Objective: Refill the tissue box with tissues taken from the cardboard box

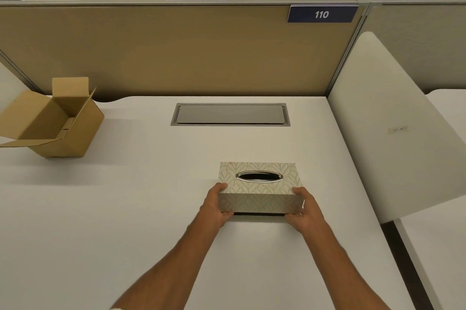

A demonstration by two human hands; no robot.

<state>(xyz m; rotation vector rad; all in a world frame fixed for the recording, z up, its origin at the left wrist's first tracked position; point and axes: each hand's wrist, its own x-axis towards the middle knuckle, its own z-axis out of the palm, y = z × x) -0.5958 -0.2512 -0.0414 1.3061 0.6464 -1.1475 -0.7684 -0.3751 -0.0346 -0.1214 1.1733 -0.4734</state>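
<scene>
A patterned cream tissue box [259, 190] with a silver-rimmed oval slot sits on the white desk [126, 209], right of centre. My left hand [216, 205] grips its near left corner and my right hand [303, 207] grips its near right corner. The front edge is lifted slightly, with a dark gap beneath it. No tissue shows in the slot. An open brown cardboard box [63, 123] stands at the far left, flaps up; the part of its inside that I see holds no tissues.
A grey cable hatch [230, 114] is set into the desk behind the tissue box. A tan partition [176, 52] with a blue "110" sign [322, 14] closes the back. A white side divider [393, 128] stands on the right. Black chairs show beyond the partition.
</scene>
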